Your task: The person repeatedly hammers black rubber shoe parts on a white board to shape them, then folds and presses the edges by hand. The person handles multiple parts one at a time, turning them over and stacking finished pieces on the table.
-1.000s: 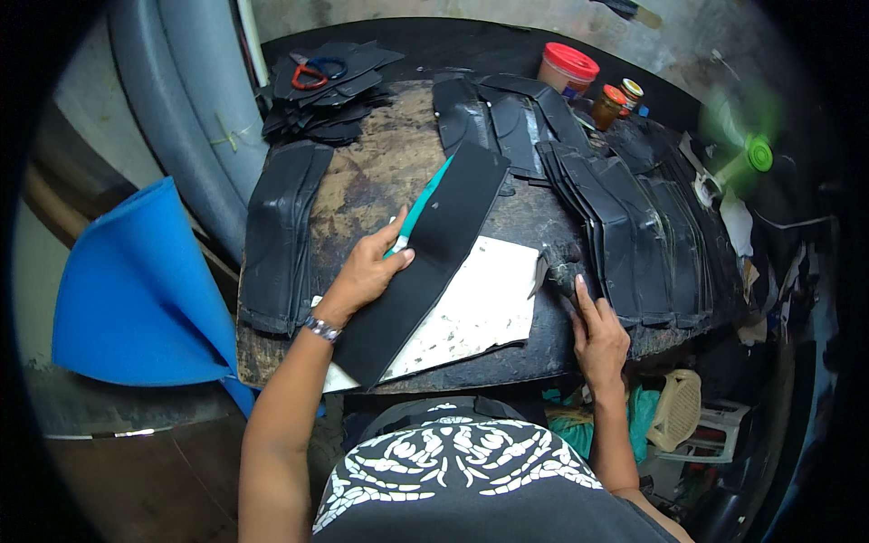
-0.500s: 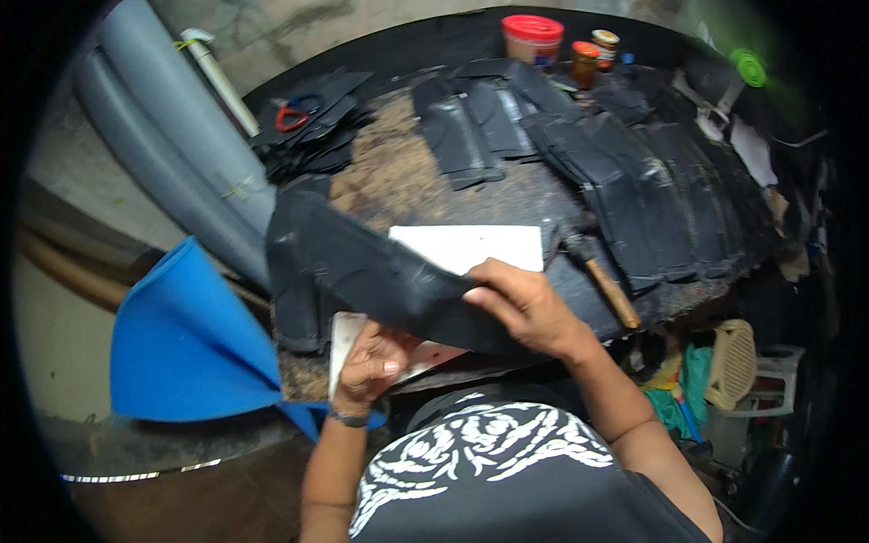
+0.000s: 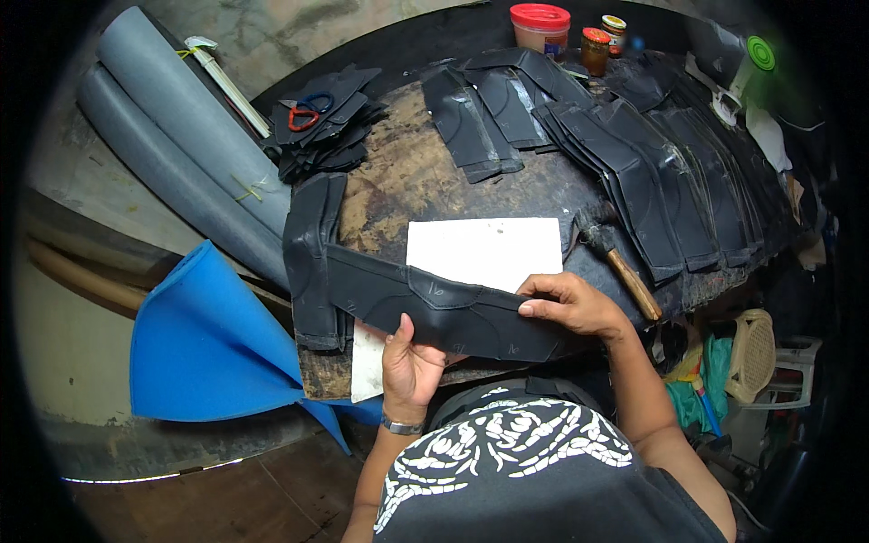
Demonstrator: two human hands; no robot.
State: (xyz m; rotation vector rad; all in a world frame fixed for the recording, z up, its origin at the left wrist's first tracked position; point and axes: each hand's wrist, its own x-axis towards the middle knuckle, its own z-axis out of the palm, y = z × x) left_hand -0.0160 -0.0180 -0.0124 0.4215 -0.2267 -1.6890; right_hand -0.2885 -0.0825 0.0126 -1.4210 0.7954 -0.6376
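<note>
**Q:** Black strip, what is it and where?

**Me:** Long black leather-like strip point(image 3: 444, 312), held flat across the near edge of the worktable point(image 3: 407, 176), over the white sheet point(image 3: 484, 253). Pale marks and curved lines show on it. My left hand point(image 3: 409, 362) grips its lower edge from beneath, thumb up on the face. My right hand point(image 3: 570, 303) pinches the right end, fingers curled over the top edge.

**Q:** How far along?

**Me:** By my reckoning, somewhere in the middle. Many cut black pieces point(image 3: 634, 167) lie fanned in rows along the far and right side, a smaller stack point(image 3: 471, 127) sits at the far middle, and another pile point(image 3: 312, 262) rests at the left edge just under the strip's end. This one is in hand and not yet laid with any stack. How many remain I cannot tell.

**Q:** Tools?

**Me:** Hammer point(image 3: 615, 258) with wooden handle just right of the white sheet, untouched. Red-handled scissors point(image 3: 303, 116) on scraps at the far left corner. Red-lidded jar point(image 3: 540, 25) and smaller jars point(image 3: 597, 45) at the far edge.

**Q:** Surface, room?

**Me:** Dark, worn, stained top. Grey rolls point(image 3: 172, 154) lean to the left, a blue sheet point(image 3: 208, 344) below them. Cream plastic basket point(image 3: 751, 353) and clutter low on the right.
</note>
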